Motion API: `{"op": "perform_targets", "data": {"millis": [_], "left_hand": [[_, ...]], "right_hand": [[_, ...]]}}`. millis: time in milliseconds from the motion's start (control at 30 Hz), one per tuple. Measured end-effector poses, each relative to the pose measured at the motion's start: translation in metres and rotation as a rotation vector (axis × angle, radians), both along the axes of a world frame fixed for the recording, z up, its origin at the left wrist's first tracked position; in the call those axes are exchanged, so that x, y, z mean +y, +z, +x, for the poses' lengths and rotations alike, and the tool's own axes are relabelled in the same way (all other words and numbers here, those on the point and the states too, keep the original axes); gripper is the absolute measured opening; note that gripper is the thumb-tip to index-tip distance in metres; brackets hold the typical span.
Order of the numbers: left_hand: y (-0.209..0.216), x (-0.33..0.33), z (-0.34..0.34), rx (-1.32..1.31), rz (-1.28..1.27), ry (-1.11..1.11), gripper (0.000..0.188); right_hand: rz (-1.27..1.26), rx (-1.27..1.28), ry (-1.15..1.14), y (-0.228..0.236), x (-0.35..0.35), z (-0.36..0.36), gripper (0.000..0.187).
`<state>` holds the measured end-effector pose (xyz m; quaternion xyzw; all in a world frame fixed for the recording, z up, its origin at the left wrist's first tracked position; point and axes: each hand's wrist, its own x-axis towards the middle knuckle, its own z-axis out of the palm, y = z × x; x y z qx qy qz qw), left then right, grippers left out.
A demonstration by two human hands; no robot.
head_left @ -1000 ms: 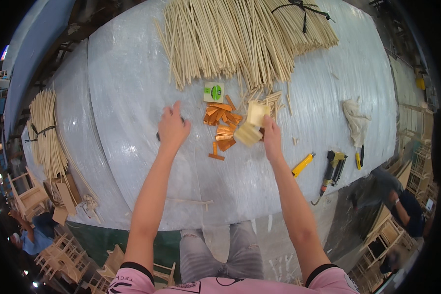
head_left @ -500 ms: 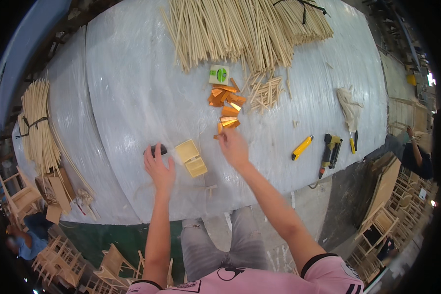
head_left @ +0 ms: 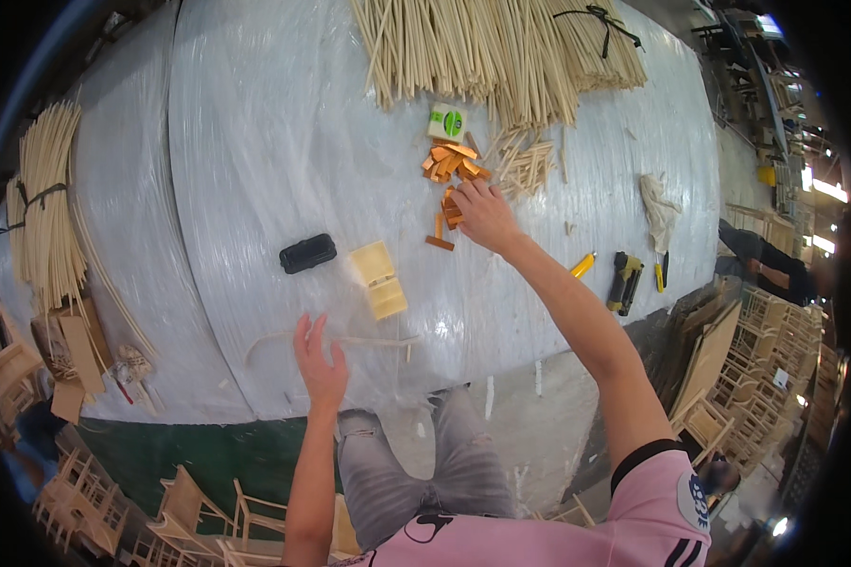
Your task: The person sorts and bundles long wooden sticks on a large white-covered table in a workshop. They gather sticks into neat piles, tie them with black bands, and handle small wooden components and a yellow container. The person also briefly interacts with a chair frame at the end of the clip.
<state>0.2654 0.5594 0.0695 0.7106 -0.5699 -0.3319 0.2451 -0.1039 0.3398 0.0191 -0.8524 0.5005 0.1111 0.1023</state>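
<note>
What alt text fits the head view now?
The right hand is at copper-coloured strips on a plastic-covered table; the left hand is open. Beyond it lie a black case and a two-part yellow piece; sticks lie behind.

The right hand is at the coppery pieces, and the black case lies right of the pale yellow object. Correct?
No: in the head view, the black case lies left of the pale yellow object. The right hand is at the coppery pieces.
</note>
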Motion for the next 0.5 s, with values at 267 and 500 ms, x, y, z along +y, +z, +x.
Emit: {"op": "perform_targets", "data": {"millis": [267, 500], "left_hand": [[-0.009, 0.025, 0.034, 0.099, 0.070, 0.075, 0.048], [-0.007, 0.015, 0.024, 0.205, 0.115, 0.107, 0.042]], "right_hand": [[-0.110, -0.158, -0.064, -0.003, -0.002, -0.007, 0.050], [0.007, -0.161, -0.209, -0.009, 0.000, -0.002, 0.045]]}}
